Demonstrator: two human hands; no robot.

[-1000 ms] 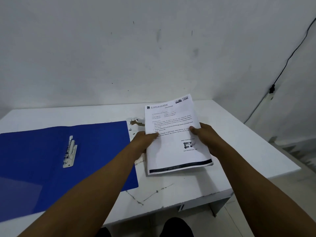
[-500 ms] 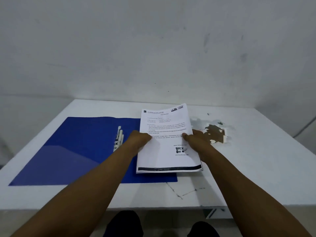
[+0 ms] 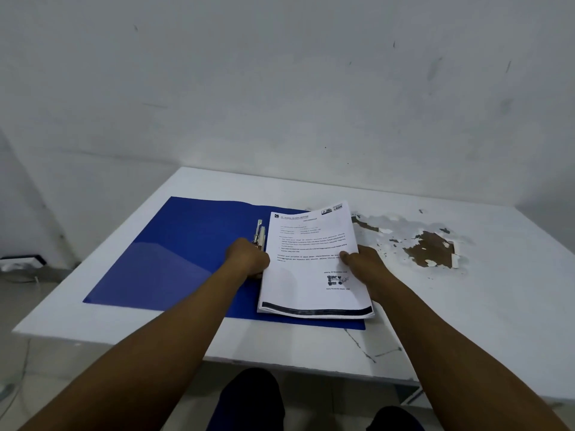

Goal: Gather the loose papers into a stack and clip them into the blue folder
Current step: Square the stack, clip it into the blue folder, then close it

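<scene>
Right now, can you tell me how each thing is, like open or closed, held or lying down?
blue folder: open, lying flat on the table.
metal clip: inside the folder, no paper under it yet.
paper stack: gathered, held at both sides over the folder's right half.
left hand: gripping the stack's left edge.
right hand: gripping the right edge.
table: white, paint peeling.

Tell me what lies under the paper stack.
The open blue folder lies under the paper stack, showing beside and below it. Both the left hand and right hand hold its edges. Anything beneath its middle is covered.
</scene>
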